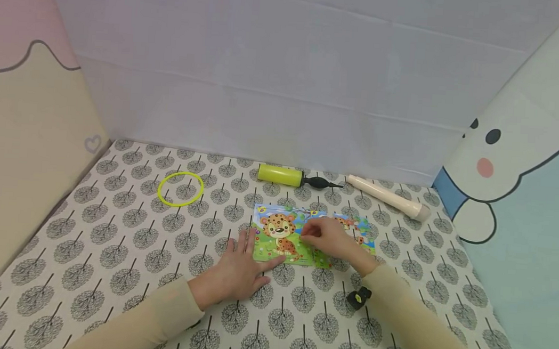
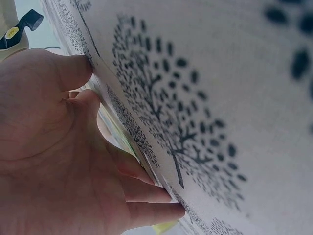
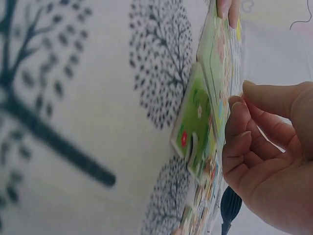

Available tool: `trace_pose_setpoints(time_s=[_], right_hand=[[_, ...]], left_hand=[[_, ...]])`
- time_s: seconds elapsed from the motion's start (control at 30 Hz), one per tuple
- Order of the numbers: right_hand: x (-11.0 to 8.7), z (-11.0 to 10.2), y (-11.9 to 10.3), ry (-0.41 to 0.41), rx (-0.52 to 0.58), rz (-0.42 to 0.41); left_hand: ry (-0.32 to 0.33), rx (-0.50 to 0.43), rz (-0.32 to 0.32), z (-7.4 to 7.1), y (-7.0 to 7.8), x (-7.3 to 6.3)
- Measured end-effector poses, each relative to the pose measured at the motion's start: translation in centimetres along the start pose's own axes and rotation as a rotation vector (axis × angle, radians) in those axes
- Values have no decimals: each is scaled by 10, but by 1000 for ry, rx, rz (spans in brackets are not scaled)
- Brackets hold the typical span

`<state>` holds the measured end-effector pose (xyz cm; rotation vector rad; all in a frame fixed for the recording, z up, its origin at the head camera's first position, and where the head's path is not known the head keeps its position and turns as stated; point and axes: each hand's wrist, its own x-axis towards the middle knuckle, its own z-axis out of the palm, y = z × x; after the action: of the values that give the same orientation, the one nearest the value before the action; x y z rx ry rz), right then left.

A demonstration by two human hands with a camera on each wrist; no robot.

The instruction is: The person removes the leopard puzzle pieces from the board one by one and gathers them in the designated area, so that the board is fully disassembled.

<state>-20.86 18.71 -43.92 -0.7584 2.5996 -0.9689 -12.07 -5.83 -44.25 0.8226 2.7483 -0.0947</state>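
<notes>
A jigsaw puzzle [image 1: 267,248] with a cartoon leopard cub lies on the tree-print cloth. Loose puzzle pieces [image 1: 369,236] with more spotted cubs spread along its right side. My left hand [image 1: 235,270] rests palm down with spread fingers, fingertips at the puzzle's lower left edge; in the left wrist view the left hand [image 2: 83,147] has straight fingers. Over the puzzle's right part, my right hand [image 1: 330,236] bends its fingers, thumb and index tips together. No piece shows between the right hand's [image 3: 274,137] fingertips. Below them sits a green piece [image 3: 198,107] at the puzzle's edge.
Behind the puzzle lies a yellow-green hand pump [image 1: 279,175] with a black nozzle. A pale stick-shaped thing [image 1: 386,196] lies at the back right. On the left is a thin yellow ring [image 1: 180,204]. A white curtain [image 1: 265,88] hangs behind the table.
</notes>
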Motion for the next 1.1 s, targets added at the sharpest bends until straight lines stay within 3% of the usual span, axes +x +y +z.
trace_pose_setpoints(time_s=[0.43,0.7,0.9,1.1], right_hand=[[13,17,-16,-11,3,-32],[17,22,-13,-32,37,-5],[20,23,-13,-45,62,2],[21,24,-14,-54,66,11]], left_hand=[[-6,12,0,-1,1,-1],[50,15,50,1,-2,-2],[47,-44,66,2,-5,0],[147,-115,134,5,-10,9]])
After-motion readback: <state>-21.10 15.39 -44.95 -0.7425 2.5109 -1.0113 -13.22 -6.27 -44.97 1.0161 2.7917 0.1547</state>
